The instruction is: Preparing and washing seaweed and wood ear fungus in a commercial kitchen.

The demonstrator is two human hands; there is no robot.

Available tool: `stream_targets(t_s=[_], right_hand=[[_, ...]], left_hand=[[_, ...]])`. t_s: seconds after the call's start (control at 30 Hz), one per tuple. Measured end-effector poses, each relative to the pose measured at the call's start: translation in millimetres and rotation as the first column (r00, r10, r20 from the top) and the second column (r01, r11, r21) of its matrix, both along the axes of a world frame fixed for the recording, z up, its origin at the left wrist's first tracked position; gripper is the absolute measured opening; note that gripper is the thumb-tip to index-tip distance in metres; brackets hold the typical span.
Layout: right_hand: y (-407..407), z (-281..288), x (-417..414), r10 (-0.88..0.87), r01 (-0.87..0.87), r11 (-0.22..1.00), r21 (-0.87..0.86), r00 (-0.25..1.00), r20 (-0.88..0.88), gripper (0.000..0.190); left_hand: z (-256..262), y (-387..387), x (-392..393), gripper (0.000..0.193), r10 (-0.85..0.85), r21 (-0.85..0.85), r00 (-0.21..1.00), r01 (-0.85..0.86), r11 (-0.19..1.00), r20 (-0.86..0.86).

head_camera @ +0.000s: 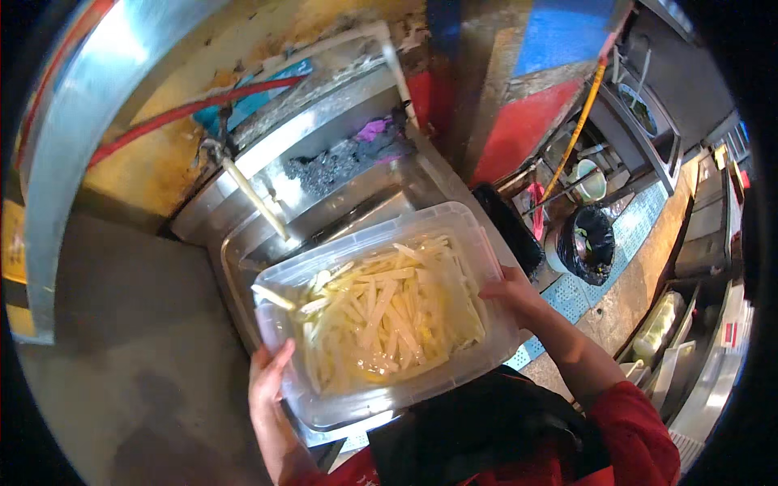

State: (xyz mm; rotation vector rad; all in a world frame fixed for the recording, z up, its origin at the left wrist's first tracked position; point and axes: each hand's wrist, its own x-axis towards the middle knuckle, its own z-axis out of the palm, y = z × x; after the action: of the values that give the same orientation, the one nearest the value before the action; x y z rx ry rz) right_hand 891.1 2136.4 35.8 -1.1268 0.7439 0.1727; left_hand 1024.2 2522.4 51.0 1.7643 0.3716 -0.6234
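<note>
A clear plastic tub (pixel 389 410) spans the space between my two hands, over the near part of a metal sink (pixel 234 297). Pale cut sticks (pixel 383 304), which look like raw potato, lie in liquid inside it. One stick rests across the tub's left rim. My left hand (pixel 270 370) grips the left wall, thumb on the rim. On the opposite side my right hand (pixel 513 294) holds the right rim, its fingers partly hidden behind the wall. Beyond the tub, a pale tap spout (pixel 255 197) reaches over the sink.
Dark wet debris and a purple cloth (pixel 372 129) lie on the sink's back ledge. A bin with a black liner (pixel 586 246) stands on the floor at right, beside a yellow pipe (pixel 577 130). Open drawers (pixel 671 364) line the far right. A grey wall (pixel 140 304) rises at left.
</note>
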Motion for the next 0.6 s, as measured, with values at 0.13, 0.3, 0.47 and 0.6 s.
stream_targets(t_s=[0.13, 0.3, 0.47, 0.6], right_hand=[[-16, 44, -31, 0.082, -0.068, 0.974, -0.215, 0.995, 0.059, 0.046], [-58, 30, -87, 0.029, -0.003, 0.994, -0.111, 0.972, 0.231, 0.038], [-131, 42, -179, -0.184, 0.183, 0.982, 0.037, 0.921, 0.343, 0.046], [-208, 51, -275, -0.202, 0.227, 0.968, -0.105, 0.956, 0.212, 0.044]], left_hand=[[67, -16, -27, 0.050, 0.162, 0.046, 0.961, -0.177, 0.983, 0.223], [124, -114, -67, 0.041, 0.215, 0.065, 0.910, -0.253, 0.965, 0.354], [88, -272, -161, 0.042, -0.047, -0.003, 0.951, 0.050, 0.999, 0.307], [67, -304, -180, 0.044, -0.218, -0.015, 0.936, 0.231, 0.973, 0.278]])
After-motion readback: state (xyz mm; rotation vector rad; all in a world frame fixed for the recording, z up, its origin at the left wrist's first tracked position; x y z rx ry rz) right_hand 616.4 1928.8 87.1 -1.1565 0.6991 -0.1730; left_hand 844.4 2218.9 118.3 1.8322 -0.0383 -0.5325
